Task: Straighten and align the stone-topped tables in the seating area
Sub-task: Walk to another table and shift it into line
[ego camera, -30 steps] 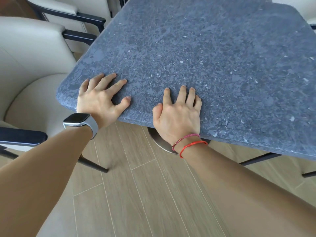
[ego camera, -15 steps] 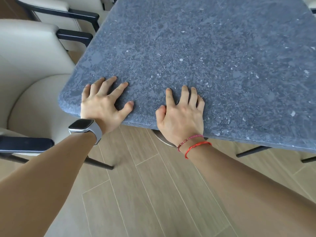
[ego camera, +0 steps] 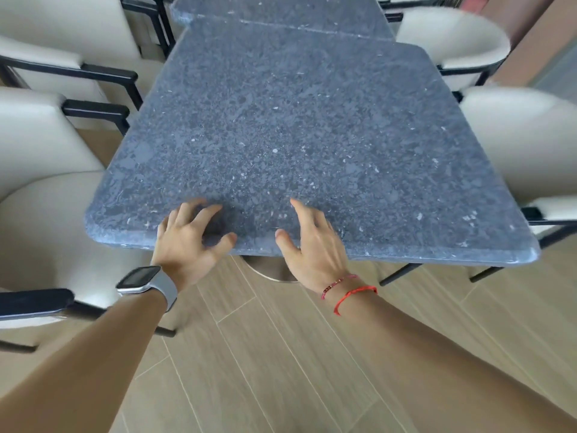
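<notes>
A dark grey speckled stone-topped table (ego camera: 296,126) fills the middle of the head view, its near edge facing me. A second stone-topped table (ego camera: 281,10) butts against its far edge, set slightly to the left. My left hand (ego camera: 190,242) hovers over the near edge, fingers spread and loosely bent, casting a shadow on the stone. My right hand (ego camera: 312,242) is also over the near edge, fingers straight and spread. Neither hand grips anything. Both look blurred by motion.
Cream armchairs with black arms stand close on the left (ego camera: 40,157) and on the right (ego camera: 524,142). More chairs (ego camera: 452,35) flank the far table. A round metal table base (ego camera: 274,270) shows under the near edge. Wooden plank floor (ego camera: 281,354) lies in front of me.
Both hands have lifted off the tabletop, where they lay flat before. The view has pulled back and up, so the whole table and the far table now show.
</notes>
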{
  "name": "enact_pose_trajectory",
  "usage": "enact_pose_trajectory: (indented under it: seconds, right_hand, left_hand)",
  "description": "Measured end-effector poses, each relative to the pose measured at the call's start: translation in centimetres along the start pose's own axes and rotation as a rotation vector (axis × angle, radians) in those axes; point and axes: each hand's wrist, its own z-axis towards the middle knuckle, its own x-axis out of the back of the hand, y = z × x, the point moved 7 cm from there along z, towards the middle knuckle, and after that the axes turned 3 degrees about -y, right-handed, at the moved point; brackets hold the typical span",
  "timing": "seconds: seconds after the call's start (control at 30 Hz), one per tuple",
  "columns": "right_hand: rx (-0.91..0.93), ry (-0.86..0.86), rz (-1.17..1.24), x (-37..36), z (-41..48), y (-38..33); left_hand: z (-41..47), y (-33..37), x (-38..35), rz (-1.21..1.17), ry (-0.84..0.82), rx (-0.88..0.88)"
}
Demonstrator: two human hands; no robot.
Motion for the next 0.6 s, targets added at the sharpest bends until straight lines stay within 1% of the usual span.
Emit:
enact_pose_trajectory:
  seconds: [0.13,0.27,0.4,0.5,0.6]
  right_hand:
    - [-0.097,-0.034,0.153,2.7,-1.9,2.4]
    - [-0.195,0.004,0.291,5.4,-3.6,5.9]
    - [-0.233,0.031,0.371,8.2,-4.7,9.9]
    - [-0.242,0.056,0.393,10.0,-5.5,13.1]
    - [-0.252,0.061,0.358,11.5,-6.0,16.7]
  left_hand:
    - [-0.8,3.9,-0.9,-0.348,-0.006,0.007]
    - [-1.2,9.7,-1.7,-0.526,0.014,-0.037]
    - [-1.6,14.4,-3.6,-0.569,-0.024,-0.047]
    - [-1.5,17.0,-5.4,-0.524,-0.042,-0.069]
    - [-0.9,19.3,-7.8,-0.478,-0.051,-0.090]
